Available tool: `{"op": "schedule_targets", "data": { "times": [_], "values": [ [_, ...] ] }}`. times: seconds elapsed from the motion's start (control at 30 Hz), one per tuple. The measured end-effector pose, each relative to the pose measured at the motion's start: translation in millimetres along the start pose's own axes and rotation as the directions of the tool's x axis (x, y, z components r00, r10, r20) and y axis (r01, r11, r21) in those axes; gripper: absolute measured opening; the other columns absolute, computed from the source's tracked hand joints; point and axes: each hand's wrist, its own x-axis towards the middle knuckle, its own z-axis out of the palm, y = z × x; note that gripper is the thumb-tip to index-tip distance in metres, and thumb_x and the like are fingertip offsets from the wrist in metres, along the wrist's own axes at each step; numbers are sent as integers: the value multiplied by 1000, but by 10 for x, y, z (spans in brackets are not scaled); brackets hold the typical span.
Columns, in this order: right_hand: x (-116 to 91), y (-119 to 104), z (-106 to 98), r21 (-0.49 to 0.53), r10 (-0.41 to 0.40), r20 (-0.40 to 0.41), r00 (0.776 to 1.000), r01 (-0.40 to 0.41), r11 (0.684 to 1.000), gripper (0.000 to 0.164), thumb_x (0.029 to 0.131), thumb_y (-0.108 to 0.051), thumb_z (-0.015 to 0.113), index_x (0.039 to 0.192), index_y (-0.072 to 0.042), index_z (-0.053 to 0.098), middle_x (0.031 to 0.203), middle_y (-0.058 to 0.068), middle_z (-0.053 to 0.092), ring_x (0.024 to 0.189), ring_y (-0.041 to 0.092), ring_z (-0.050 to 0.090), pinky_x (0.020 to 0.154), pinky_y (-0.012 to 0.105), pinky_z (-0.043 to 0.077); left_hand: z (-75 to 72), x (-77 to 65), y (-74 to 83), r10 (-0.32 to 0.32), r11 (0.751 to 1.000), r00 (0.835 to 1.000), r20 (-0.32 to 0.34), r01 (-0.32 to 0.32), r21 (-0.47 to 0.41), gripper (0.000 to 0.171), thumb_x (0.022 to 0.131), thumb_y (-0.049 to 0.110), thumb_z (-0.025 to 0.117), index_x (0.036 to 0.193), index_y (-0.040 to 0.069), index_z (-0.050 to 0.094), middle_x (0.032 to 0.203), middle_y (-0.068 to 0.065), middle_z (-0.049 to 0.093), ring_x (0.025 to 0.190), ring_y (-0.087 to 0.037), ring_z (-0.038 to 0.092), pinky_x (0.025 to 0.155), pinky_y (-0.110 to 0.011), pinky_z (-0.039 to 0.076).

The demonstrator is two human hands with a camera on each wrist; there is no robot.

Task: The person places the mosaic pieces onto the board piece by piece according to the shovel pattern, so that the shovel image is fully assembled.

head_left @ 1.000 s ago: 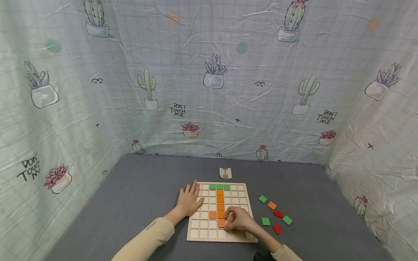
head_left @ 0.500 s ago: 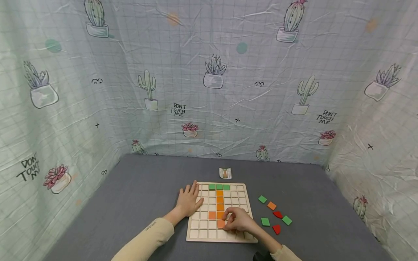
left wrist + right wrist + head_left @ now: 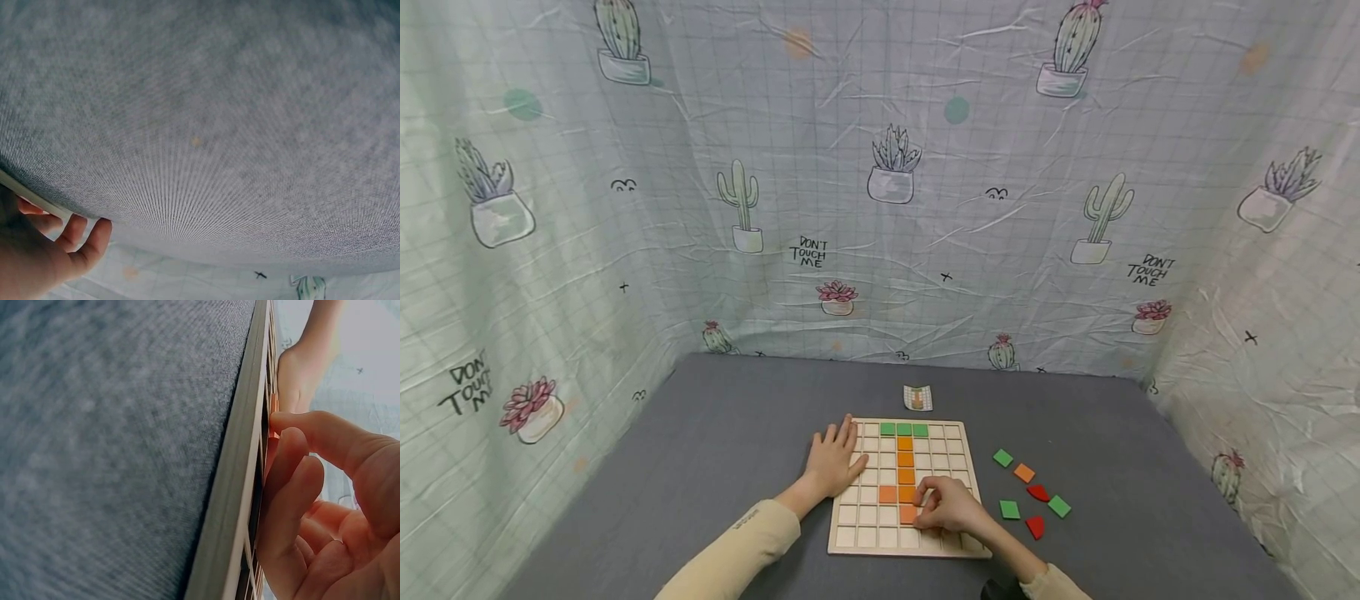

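A wooden grid board (image 3: 867,538) lies on the grey table. My left hand (image 3: 832,463) rests with spread fingers over its left edge; in the left wrist view its fingertips (image 3: 100,236) reach along the rim. My right hand (image 3: 953,505) is low over the board's right half, thumb and forefinger pinching the right side of an orange tile (image 3: 907,514) in the column's lowest filled cell. The right wrist view shows the orange tile (image 3: 272,445) at those fingertips, partly hidden. Above it runs a column of orange tiles (image 3: 906,460), topped by a row of green tiles (image 3: 904,430).
Another orange tile (image 3: 887,495) sits left of the column. A small pattern card (image 3: 917,398) lies beyond the board. To the right are loose green tiles (image 3: 1010,509), an orange tile (image 3: 1024,472) and red curved-edge pieces (image 3: 1035,527). A printed curtain (image 3: 887,275) surrounds the table.
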Motion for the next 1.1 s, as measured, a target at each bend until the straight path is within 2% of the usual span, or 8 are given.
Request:
{"op": "schedule_targets", "data": {
  "times": [0.23, 0.47, 0.63, 0.9, 1.1],
  "values": [
    [-4, -25, -12, 19, 1, 30, 1000, -2, 1000, 21, 66, -5, 73, 82, 0, 59, 56, 3, 59, 41, 7, 48, 38, 18, 33, -1, 2, -3, 5, 1000, 1000, -13, -5, 4, 60, 92, 46, 37, 135, 4, 39, 141, -15, 35, 115, -33, 42, 79, -48, 34],
    [-19, 21, -98, 85, -23, 61, 998, 18, 996, 22, 71, -6, 71, 88, 2, 59, 60, 6, 59, 45, 9, 51, 43, 22, 40, -3, -4, -1, 5, 1000, 1000, 4, -5, 0, 61, 93, 46, 35, 136, 4, 36, 142, -15, 33, 117, -33, 41, 82, -48, 34],
    [-32, 110, -215, 75, -38, 25, 999, 36, 996, 22, 73, -8, 71, 89, 2, 59, 62, 7, 59, 46, 9, 51, 43, 21, 40, -17, -8, 3, 9, 1000, 1000, -12, -9, -9, 60, 92, 45, 37, 135, 3, 38, 141, -15, 35, 117, -33, 41, 82, -49, 34],
    [-131, 173, -423, 62, -42, -19, 999, 43, 997, 21, 77, -9, 67, 92, 3, 58, 69, 16, 63, 49, 14, 54, 42, 24, 41, -19, 16, -2, 8, 1000, 1000, 3, -8, -1, 60, 93, 46, 35, 136, 4, 36, 142, -15, 33, 119, -33, 40, 82, -49, 34],
    [-181, 301, -545, 90, -21, -23, 1000, 23, 996, 25, 79, -11, 66, 96, 5, 56, 69, 13, 62, 51, 13, 55, 43, 27, 42, 72, 16, -26, 17, 1000, 999, -30, -18, -14, 60, 94, 46, 31, 136, 3, 36, 142, -15, 32, 118, -33, 40, 82, -49, 34]
  ]
}}
